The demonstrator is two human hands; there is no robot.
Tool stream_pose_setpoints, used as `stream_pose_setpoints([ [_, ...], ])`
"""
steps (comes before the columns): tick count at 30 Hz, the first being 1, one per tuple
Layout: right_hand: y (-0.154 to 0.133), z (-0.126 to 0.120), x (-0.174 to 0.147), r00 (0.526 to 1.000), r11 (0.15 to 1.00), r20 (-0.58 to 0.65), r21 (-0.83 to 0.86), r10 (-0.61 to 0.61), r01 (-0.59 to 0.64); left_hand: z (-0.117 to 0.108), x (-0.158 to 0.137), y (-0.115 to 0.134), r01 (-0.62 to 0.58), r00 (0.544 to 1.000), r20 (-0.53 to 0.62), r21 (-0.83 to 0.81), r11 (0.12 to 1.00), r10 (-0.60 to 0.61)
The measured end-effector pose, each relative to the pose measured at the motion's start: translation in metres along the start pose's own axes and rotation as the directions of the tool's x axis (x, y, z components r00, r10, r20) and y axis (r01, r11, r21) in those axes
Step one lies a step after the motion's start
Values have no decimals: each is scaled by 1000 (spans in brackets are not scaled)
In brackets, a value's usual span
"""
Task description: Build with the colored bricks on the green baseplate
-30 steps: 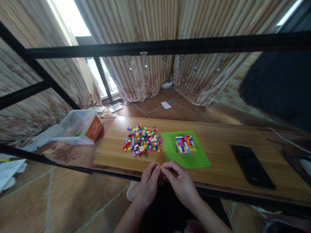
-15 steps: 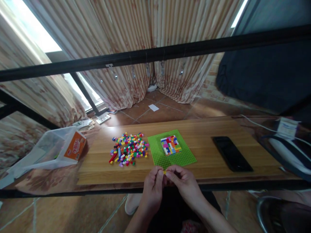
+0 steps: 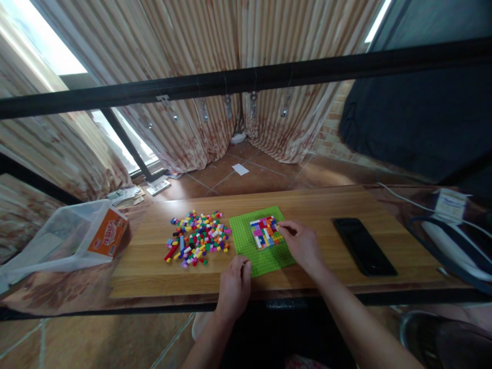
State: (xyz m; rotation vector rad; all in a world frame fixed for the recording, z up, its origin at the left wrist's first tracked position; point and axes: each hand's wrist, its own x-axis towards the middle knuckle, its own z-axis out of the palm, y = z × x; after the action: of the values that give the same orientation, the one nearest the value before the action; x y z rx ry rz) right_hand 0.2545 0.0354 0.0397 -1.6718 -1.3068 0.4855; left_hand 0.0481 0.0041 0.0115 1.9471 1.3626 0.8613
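A green studded baseplate lies on the wooden board, bearing a square block of multicoloured bricks. My right hand reaches over the plate's right side, its thumb and forefinger pinched at the block's right edge. Whatever is between those fingertips is hidden. My left hand rests at the plate's near left corner with fingers drawn together; I cannot make out what they hold. To the left spreads a loose pile of small coloured bricks.
A black phone lies on the wooden board at the right. Left of the board is a clear plastic box with an orange label. A dark metal bar crosses beyond the board. A white cable runs at the far right.
My hands, together over a small yellow brick at the board's front edge, have parted. The right moved forward to the brick block; the left stayed near the plate's corner. The view shifted slightly.
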Motion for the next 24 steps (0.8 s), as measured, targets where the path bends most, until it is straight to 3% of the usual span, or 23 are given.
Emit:
stream_pose_setpoints([
  [4,2,15,10,999,983,-6,-180,-33,32,5,-5,-6,-70,998,-2,43,997,70],
  [9,6,24,11,998,951,-14,-304,-57,50,3,-4,-6,-70,997,16,43,997,70],
  [17,10,21,9,993,963,24,-244,-113,115,4,-3,-6,-64,998,29,59,996,63],
  [24,11,21,11,999,985,-28,-172,-27,22,4,-5,-5,-57,998,34,50,997,56],
])
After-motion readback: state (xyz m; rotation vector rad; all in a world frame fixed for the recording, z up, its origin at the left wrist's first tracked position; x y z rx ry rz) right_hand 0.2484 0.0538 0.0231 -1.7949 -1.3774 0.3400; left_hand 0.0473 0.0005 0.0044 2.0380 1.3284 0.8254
